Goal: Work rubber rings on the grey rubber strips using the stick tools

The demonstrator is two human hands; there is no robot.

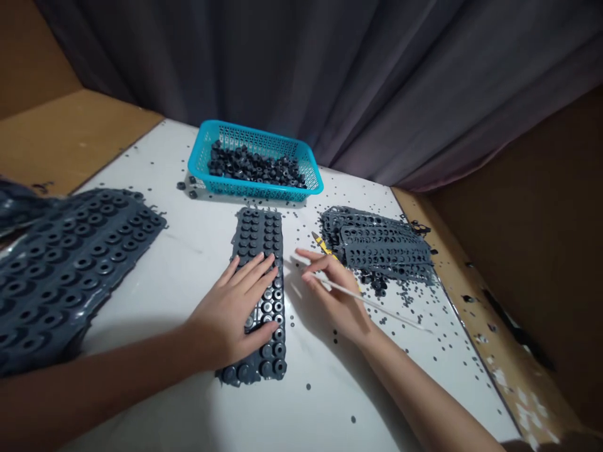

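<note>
A long dark-grey rubber moulded sheet (260,239) with rows of round, ring-like bumps lies lengthwise before me on the white table. My left hand (234,307) rests flat on its middle, fingers spread, covering part of the rows. Just right of the sheet, my right hand (336,298) is closed around a thin pale stick (372,304), whose long end slants back over the wrist. The stick's front end is hidden by the fingers. Behind that hand lies a yellow tool with a dark tip (320,242), partly covered.
A blue plastic basket (264,188) of small black rubber pieces (254,164) stands at the back. Larger moulded sheets (61,257) are piled at left. Perforated sheets (386,245) are stacked at right, with loose pieces beside them. Tiny black discs litter the white tabletop (179,270).
</note>
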